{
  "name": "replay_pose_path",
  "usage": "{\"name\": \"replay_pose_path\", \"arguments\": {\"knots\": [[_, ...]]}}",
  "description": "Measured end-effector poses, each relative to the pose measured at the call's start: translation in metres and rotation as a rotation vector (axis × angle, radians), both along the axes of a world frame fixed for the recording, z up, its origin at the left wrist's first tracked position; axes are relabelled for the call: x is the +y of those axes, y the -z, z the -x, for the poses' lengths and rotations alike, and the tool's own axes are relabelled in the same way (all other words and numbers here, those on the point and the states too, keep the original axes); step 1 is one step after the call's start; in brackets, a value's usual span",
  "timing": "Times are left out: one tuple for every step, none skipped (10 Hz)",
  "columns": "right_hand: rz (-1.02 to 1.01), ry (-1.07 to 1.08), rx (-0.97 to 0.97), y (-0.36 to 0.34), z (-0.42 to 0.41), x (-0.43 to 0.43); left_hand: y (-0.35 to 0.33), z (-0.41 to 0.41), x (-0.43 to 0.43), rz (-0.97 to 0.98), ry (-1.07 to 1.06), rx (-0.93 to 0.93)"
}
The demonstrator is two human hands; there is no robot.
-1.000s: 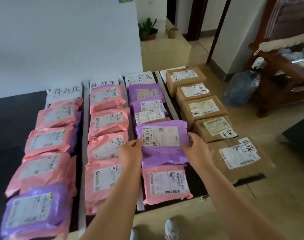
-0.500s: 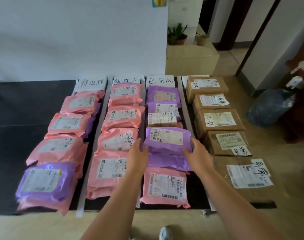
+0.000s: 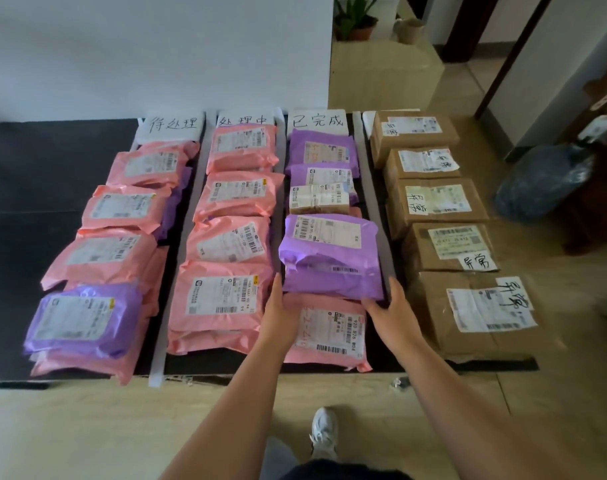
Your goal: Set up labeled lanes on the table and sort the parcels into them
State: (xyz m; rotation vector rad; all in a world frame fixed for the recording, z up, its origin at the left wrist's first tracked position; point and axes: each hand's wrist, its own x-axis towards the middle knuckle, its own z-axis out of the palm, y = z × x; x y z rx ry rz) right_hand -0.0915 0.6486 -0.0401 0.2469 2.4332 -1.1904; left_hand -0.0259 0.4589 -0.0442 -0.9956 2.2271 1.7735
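Head view: our left hand [image 3: 280, 308] and right hand [image 3: 393, 306] flank the purple parcel [image 3: 329, 261], fingers straight against its sides, clasping nothing. It lies at 6 o'clock from the third label [image 3: 317, 121], overlapping the pink parcel [image 3: 329, 329]. Uneven pressure could slide it toward 3 o'clock over the divider [image 3: 372, 202].

The desk [image 3: 52, 188] is black. White strips [image 3: 157, 362] cross it from far edge to near edge, and white signs [image 3: 172, 124] at the far edge bear black handwriting. Most bags [image 3: 231, 244] are pink. The big bag [image 3: 329, 268] between two strips is purple, as is the corner bag [image 3: 83, 317] at the near left. Boxes [image 3: 440, 225] along the right edge are brown. Labels [image 3: 324, 228] are white with black barcodes. The floor [image 3: 87, 427] is beige wood grain, the shoe [image 3: 324, 431] white.
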Motion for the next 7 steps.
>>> {"name": "replay_pose_path", "arguments": {"knots": [[0.131,0.001,-0.08,0.006,-0.001,-0.003,0.004,0.001,0.005,-0.028,0.01,0.01],[0.227,-0.003,-0.091,0.012,0.004,-0.004,0.011,0.001,0.01,-0.063,0.011,-0.02],[0.226,-0.031,-0.07,0.012,0.007,-0.005,0.015,0.002,0.014,-0.071,0.007,-0.04],[0.211,-0.045,-0.046,0.012,0.011,-0.003,0.016,0.007,0.019,-0.102,0.014,-0.008],[0.209,-0.053,-0.039,0.014,0.013,0.0,0.012,0.007,0.023,-0.096,0.023,0.018],[0.218,-0.047,-0.048,0.017,0.013,0.002,0.013,0.006,0.018,-0.045,0.068,0.0],[0.197,-0.006,-0.034,0.011,0.01,-0.002,0.006,0.003,0.013,0.071,0.081,-0.053]]}}
